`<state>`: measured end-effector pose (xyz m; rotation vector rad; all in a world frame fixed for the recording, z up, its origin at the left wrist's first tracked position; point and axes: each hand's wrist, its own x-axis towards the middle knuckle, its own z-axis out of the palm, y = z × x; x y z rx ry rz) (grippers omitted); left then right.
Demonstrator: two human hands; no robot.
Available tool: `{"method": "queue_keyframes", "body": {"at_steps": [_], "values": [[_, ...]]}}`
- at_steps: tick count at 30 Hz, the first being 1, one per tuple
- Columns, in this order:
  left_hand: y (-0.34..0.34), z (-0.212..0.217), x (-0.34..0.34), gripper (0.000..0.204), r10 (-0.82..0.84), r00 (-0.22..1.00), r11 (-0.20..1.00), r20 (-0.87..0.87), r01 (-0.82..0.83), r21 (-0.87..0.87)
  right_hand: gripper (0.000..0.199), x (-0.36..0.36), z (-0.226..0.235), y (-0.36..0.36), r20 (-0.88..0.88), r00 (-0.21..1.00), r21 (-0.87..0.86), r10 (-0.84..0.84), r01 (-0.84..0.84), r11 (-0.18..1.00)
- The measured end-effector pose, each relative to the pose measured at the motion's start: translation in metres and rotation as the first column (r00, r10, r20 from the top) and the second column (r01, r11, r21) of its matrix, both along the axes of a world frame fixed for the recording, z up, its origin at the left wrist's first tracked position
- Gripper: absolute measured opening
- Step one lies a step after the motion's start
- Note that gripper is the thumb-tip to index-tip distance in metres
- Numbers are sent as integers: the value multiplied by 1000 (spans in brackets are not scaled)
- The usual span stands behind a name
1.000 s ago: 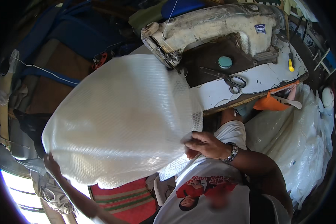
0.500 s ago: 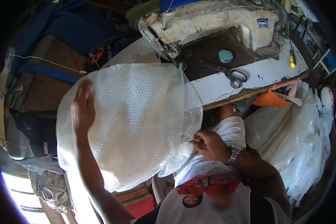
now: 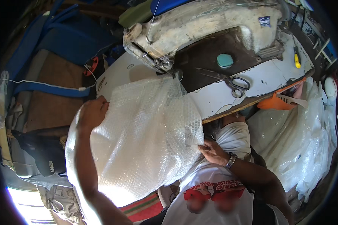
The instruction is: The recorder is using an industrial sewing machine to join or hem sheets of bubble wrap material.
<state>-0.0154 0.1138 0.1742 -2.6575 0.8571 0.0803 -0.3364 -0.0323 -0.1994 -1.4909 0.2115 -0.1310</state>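
A sheet of clear bubble wrap (image 3: 146,138) drapes from the sewing machine's needle area down over my lap. The fingers of my left hand (image 3: 94,112) are curled closed on its far left edge, which bunches up there. At the near right edge, the thumb and fingers of my right hand (image 3: 214,152) pinch a corner of the wrap. Its far end lies by the needle and presser foot of the worn sewing machine (image 3: 202,32); whether the foot presses on it I cannot tell.
Dark-handled scissors (image 3: 229,80) and a round teal piece (image 3: 224,60) lie on the machine table (image 3: 210,101). A yellow-handled tool (image 3: 296,60) rests at the table's right. An orange container (image 3: 276,102) hangs at the edge, above piled plastic sheeting (image 3: 304,146).
My left hand has closed on the wrap's far left edge and drawn it inward, baring more table. My right hand now grips the near right edge. The view has shifted slightly.
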Motion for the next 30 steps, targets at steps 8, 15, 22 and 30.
{"method": "queue_keyframes", "body": {"at_steps": [8, 15, 22, 30], "values": [[2, 90, -137, 31, -71, 841, 980, -537, -43, -196, 23, 7, 19, -10, -341, 940, -19, 16, -25, 1000], [-35, 60, 19, 54, -4, 984, 997, 180, 18, -77, 46, -6, 53, -19, -324, 897, -182, 300, -370, 911], [82, -138, 7, 70, -552, 787, 831, -276, 495, -252, 70, -13, 83, -16, -355, 918, -550, 176, -357, 755], [147, -95, -96, 66, -259, 946, 891, -194, 157, -427, 55, -9, 68, -17, -322, 934, -662, 152, -337, 669]]}}
